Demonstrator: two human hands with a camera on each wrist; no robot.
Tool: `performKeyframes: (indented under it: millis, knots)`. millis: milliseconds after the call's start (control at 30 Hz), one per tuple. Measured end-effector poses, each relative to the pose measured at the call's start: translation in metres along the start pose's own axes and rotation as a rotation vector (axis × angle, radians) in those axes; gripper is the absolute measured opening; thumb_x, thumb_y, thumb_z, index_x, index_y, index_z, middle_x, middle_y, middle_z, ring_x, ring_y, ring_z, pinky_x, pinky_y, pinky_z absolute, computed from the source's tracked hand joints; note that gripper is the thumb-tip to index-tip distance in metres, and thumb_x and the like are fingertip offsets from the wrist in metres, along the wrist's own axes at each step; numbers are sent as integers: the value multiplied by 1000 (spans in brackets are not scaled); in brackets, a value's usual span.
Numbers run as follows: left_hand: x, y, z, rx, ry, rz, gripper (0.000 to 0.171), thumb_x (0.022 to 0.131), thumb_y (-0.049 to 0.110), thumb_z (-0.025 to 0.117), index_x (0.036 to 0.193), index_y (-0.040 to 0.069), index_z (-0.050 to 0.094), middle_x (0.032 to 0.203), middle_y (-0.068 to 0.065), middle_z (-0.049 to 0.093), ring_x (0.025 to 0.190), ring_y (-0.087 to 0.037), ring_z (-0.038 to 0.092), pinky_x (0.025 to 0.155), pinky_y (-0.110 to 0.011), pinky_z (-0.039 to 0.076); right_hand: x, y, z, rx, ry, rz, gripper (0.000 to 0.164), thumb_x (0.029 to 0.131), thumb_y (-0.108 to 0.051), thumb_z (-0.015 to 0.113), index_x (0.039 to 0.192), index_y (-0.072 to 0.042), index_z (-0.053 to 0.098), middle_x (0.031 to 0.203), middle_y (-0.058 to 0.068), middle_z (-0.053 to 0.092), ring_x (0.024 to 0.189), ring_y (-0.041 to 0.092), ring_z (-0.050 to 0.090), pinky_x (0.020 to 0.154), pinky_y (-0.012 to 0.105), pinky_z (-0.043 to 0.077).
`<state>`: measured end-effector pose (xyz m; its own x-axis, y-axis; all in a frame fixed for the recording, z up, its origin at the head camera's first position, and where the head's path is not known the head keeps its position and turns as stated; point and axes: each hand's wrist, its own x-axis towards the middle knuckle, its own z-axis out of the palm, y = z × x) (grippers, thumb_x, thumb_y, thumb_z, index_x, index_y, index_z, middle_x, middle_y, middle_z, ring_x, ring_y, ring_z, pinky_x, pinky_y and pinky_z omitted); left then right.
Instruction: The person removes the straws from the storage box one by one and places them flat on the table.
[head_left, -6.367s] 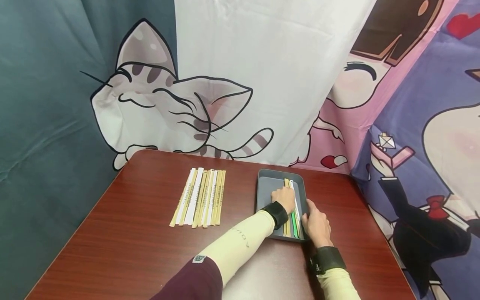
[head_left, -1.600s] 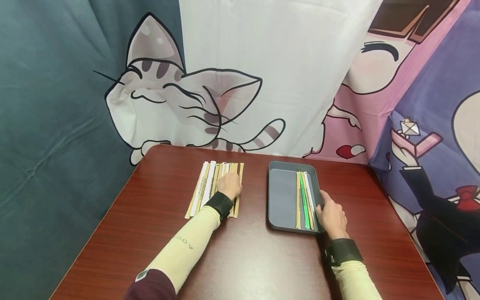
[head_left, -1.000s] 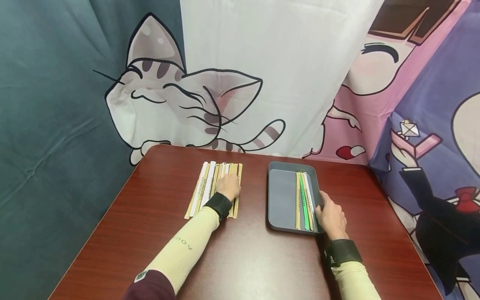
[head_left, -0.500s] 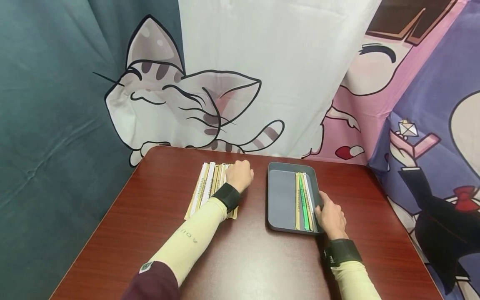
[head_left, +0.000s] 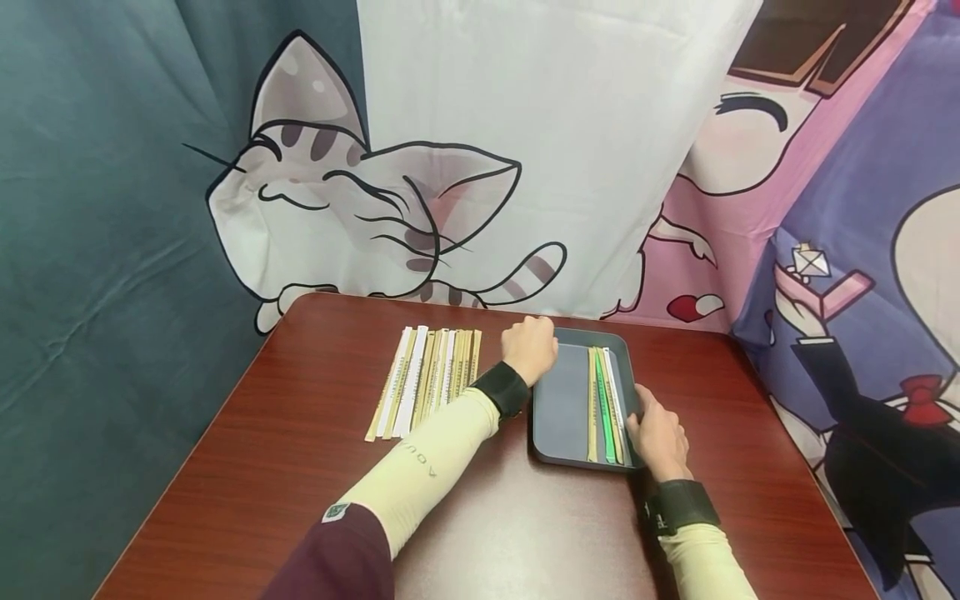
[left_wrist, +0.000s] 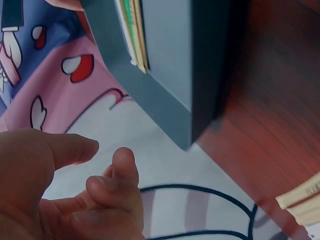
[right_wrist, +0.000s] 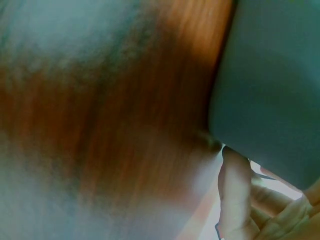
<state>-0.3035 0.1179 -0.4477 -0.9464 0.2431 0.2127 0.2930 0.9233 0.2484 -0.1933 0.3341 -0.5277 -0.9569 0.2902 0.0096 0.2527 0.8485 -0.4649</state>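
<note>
My left hand (head_left: 529, 350) is over the far left corner of a dark grey tray (head_left: 561, 417). The left wrist view shows its thumb and loosely bent fingers (left_wrist: 125, 167) apart, with nothing between them. My right hand (head_left: 660, 433) grips the tray's right wall near the front; in the right wrist view its fingers (right_wrist: 235, 190) are at the tray's edge. Inside the tray, several long paper-wrapped sticks lie lengthwise along the right side, among them a green stick (head_left: 605, 408) and a white stick (head_left: 614, 392). What the wrappers contain is hidden.
A row of several tan and white wrapped sticks (head_left: 411, 383) lies side by side on the brown table (head_left: 300, 417), left of the tray. A printed curtain (head_left: 450, 100) hangs behind the table's far edge, and another printed cloth (head_left: 840, 250) hangs on the right.
My left hand has lifted off the right side of the row and moved right to the tray. The rightmost stick now sits closer to the others. The right hand stays on the tray.
</note>
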Motion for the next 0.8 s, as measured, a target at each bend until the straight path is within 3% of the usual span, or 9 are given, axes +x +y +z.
performKeyframes:
  millis: [200,433,667,800]
  knots:
    - [2,24,6,27,-21,21,21,100,32,65,106,13,74,95,-6,75,82,-26,73,65,-41,58,1,0,-1,4,7,0,56,97,-13,58,152,-12,45,129,29,63,86,43,66,68,57,50]
    - [-3,45,22,90,-58,17,44,100,40,64,133,12,66,108,-10,73,88,-26,73,68,-39,58,-2,0,-1,1,-10,11,57,97,-13,58,152,-14,44,130,30,62,91,45,67,69,59,50]
    - [-8,62,40,85,-99,14,47,99,39,63,135,10,63,116,-15,69,85,-25,73,63,-38,58,-3,1,0,-2,-8,12,57,96,-13,57,152,-14,45,130,30,62,93,46,67,70,59,50]
    - [-8,70,46,87,-106,8,45,97,40,66,131,11,65,112,-14,70,87,-23,73,60,-38,57,-2,0,0,-6,1,12,57,96,-13,56,152,-15,45,130,29,62,93,47,67,70,60,50]
